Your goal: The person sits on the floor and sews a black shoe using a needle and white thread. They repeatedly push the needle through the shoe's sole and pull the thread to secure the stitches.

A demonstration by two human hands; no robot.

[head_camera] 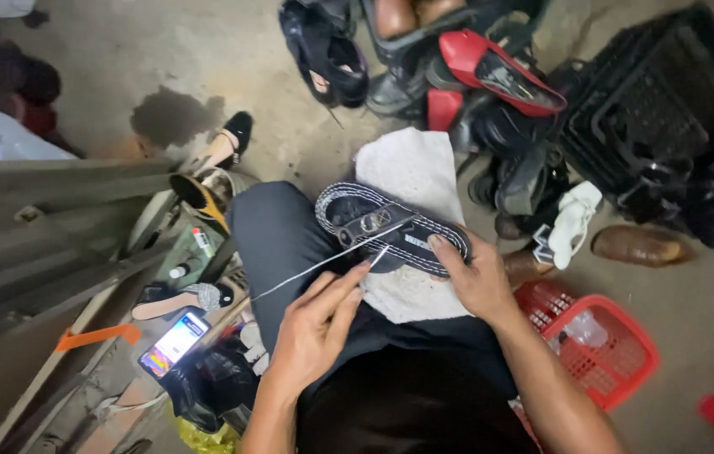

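Pinching a thin needle (380, 255) with my left hand (317, 329), fingers closed on it and trailing pale thread (306, 271), I steady the black sandal (391, 229) on a white cloth (414, 172) across my lap, right hand (476, 277) gripping its edge.

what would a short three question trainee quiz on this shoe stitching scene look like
1. True or false: the dark sandal with white edge stitching lies on a white cloth over the person's knee.
2. Which hand pinches the thin white thread: A the left hand, B the right hand?
3. Fill in: the red plastic basket sits on the floor to the person's ____.

Key: 1 true; 2 A; 3 right.
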